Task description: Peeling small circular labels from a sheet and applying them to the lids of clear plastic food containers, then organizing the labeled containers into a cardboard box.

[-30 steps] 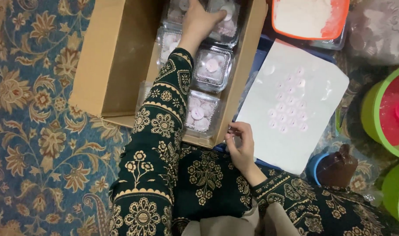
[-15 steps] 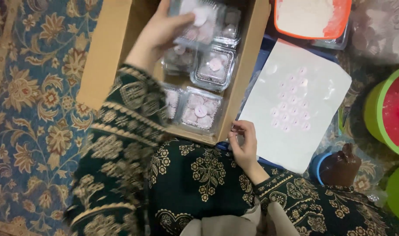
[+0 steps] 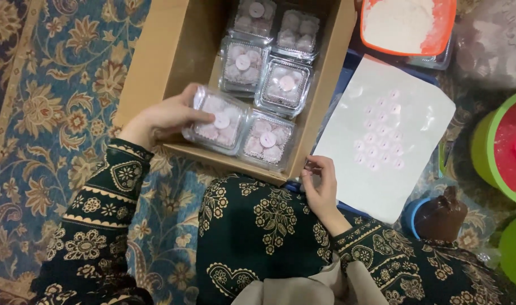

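Head view looks straight down on my lap and the patterned carpet, which fills the left side. Just right of it stands an open cardboard box, and my left hand reaches into its near left corner, fingers clamped on a clear plastic container of pale pink round sweets with a round pink sticker on the lid; the container is tilted slightly and sits just beside a second one at the near wall of the box. Behind these lie four more filled containers in two rows, touching one another. Below the box, my dark green patterned dress covers my knees. My right hand rests at the near right corner of the box, fingers curled together, thumb against fingertips; I cannot tell whether they pinch anything. Right of that hand lies a white sheet carrying rows of small round pink stickers. Beyond its far edge sits an orange tray of white powder. Near the sheet's lower right corner is a brown tied bag, and at the far right a green bowl with pink contents.
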